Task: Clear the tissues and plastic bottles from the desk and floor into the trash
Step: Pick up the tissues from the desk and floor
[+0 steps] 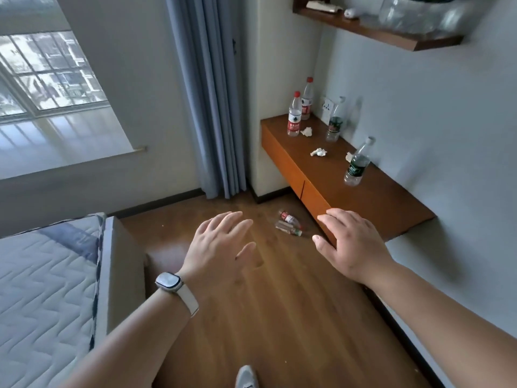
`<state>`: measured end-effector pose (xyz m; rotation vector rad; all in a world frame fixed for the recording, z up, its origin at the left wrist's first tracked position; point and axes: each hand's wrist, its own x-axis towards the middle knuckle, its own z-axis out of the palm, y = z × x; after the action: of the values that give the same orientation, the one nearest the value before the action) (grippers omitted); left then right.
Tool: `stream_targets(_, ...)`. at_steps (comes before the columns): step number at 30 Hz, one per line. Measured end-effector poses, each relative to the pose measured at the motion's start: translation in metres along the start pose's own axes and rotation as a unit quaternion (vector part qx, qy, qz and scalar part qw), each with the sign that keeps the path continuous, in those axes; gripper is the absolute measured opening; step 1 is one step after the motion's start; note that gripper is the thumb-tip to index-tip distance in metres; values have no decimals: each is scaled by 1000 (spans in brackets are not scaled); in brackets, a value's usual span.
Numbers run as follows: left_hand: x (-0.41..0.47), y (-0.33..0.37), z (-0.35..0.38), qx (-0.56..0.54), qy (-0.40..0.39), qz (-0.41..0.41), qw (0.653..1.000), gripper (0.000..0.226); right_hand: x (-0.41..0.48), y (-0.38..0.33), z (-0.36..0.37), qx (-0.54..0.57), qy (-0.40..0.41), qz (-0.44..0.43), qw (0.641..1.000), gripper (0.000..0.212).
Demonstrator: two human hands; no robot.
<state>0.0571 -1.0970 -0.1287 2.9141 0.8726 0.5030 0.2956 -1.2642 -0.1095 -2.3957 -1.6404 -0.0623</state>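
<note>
On the wall-mounted wooden desk stand two red-labelled bottles at the far end and two green-labelled bottles along the wall. Crumpled tissues lie between them, one tissue by the red bottles, another tissue mid-desk, a third tissue partly hidden behind the near green bottle. Two small bottles lie on the floor below the desk edge. My left hand and my right hand hover with spread fingers, holding nothing.
A bed with a quilted mattress fills the lower left. Blue curtains hang beside a window. A wooden shelf with a plastic bag and small items is high on the right wall. My shoe shows at the bottom.
</note>
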Motion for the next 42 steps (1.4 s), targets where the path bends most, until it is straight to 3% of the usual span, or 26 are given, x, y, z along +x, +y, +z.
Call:
stream_targets(11, 136, -46, 36, -16, -45, 75, 996, 52, 88, 31, 26, -27, -17, 98, 995, 58)
stream_targets(22, 288, -26, 114, -19, -131, 92, 987, 53, 199, 136, 77, 30, -72, 162, 984, 67)
stream_targets(29, 395, -5, 158, -24, -159, 95, 982, 46, 265, 202, 86, 58, -86, 180, 978, 59)
stream_targets(37, 459, 10, 189, -15, -215, 112, 970, 50, 300, 228, 91, 81, -111, 179, 974, 60)
stream_targets(42, 499, 7, 206, -30, -211, 138, 967, 48, 321, 238, 98, 83, -118, 201, 969, 60)
